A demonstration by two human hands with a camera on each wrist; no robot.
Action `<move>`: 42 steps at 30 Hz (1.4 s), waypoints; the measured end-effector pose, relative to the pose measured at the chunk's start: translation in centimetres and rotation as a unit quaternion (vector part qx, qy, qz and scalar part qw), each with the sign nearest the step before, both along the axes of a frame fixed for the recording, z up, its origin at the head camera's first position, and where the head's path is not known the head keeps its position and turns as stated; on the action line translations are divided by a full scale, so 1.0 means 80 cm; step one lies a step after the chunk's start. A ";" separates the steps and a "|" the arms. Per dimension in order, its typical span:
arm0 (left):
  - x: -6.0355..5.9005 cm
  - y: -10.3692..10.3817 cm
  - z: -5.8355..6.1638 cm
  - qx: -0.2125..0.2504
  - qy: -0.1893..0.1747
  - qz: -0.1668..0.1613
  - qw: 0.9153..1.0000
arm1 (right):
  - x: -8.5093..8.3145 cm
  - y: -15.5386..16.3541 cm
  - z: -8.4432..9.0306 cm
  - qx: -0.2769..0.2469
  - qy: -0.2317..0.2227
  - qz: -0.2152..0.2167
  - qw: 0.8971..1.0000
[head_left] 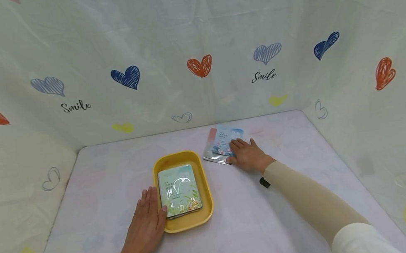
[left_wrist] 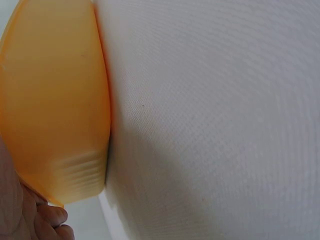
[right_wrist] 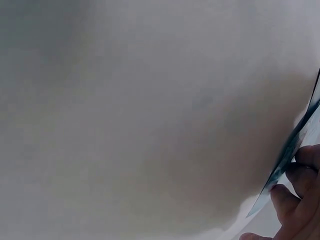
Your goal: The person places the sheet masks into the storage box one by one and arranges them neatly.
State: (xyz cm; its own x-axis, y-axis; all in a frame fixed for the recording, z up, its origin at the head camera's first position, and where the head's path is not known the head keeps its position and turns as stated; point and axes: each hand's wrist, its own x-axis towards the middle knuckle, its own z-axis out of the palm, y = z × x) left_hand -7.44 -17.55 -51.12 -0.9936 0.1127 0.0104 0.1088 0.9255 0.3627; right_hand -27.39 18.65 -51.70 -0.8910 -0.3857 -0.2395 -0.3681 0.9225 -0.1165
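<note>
Fingers of my left hand (head_left: 144, 225) lie flat and straight on the tabletop (head_left: 94, 197), pressed against the left rim of the shallow yellow plastic tray (head_left: 206, 193), with the thumb tip touching the green printed foil packet (head_left: 178, 190) that lies inside it; this hand steadies and grips nothing. The tray sits about mid-table, nearer the front edge than the back. Further right, toward the back edge, my right hand (head_left: 246, 155) rests on the pale blue and pink foil packet (head_left: 221, 141), which lies flat on the tabletop just beyond the tray's far right corner. The right wrist view shows my fingertips (right_wrist: 300, 180) curling under its near edge, so I judge the pickup is just starting. Next I must pinch it firmly, lift it and carry it left over the tray's rim.
</note>
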 end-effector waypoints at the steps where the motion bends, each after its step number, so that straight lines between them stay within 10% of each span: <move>1: 0.000 0.000 0.000 0.000 0.001 0.000 1.000 | 0.001 0.004 0.001 -0.001 0.000 0.000 1.000; 42: -0.004 -0.005 0.005 -0.017 0.008 -0.020 1.000 | 0.112 0.120 -0.012 0.015 0.106 0.109 0.988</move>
